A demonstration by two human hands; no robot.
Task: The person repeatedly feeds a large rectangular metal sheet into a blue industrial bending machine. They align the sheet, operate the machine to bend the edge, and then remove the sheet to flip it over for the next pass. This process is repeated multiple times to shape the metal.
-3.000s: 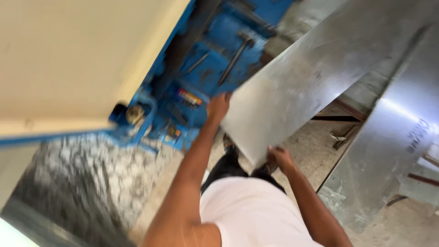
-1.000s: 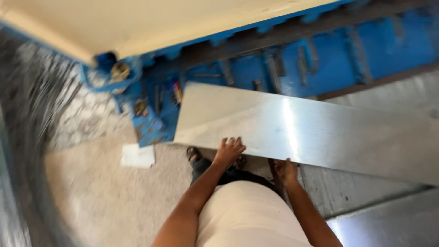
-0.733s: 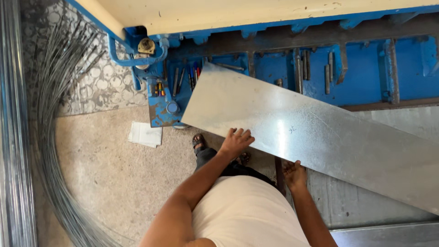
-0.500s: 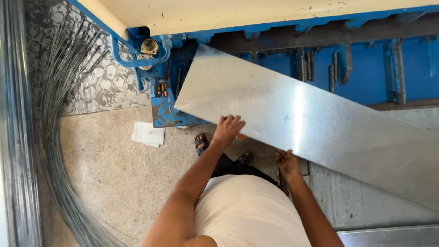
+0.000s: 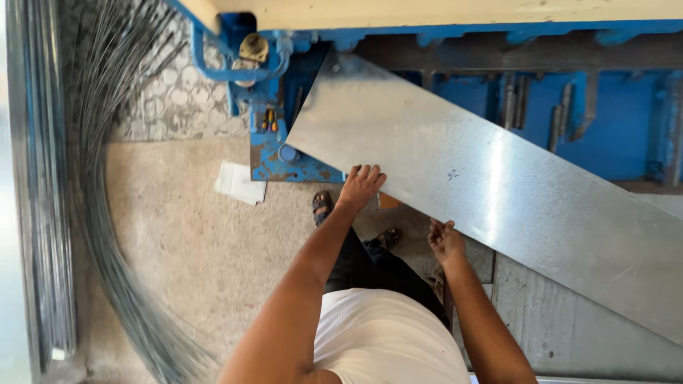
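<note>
A long shiny metal sheet [image 5: 491, 178] lies slanted across the view, its upper left end resting against the blue machine [image 5: 455, 92]. My left hand [image 5: 361, 186] grips the sheet's near edge, fingers spread on top of it. Further right along the same edge, my right hand [image 5: 445, 240] curls around it from below. Both arms reach forward from my white shirt.
A cream-coloured panel [image 5: 441, 13] tops the blue machine. Bundled steel wire [image 5: 99, 213] curves along the left over a concrete floor. A white paper scrap [image 5: 240, 183] lies by the machine's foot. Another metal sheet [image 5: 569, 334] lies flat at lower right. My sandalled feet [image 5: 321, 205] show below the sheet.
The sheet's left end has swung up and further into the blue machine. Both hands have stayed on its near edge, shifting slightly with it.
</note>
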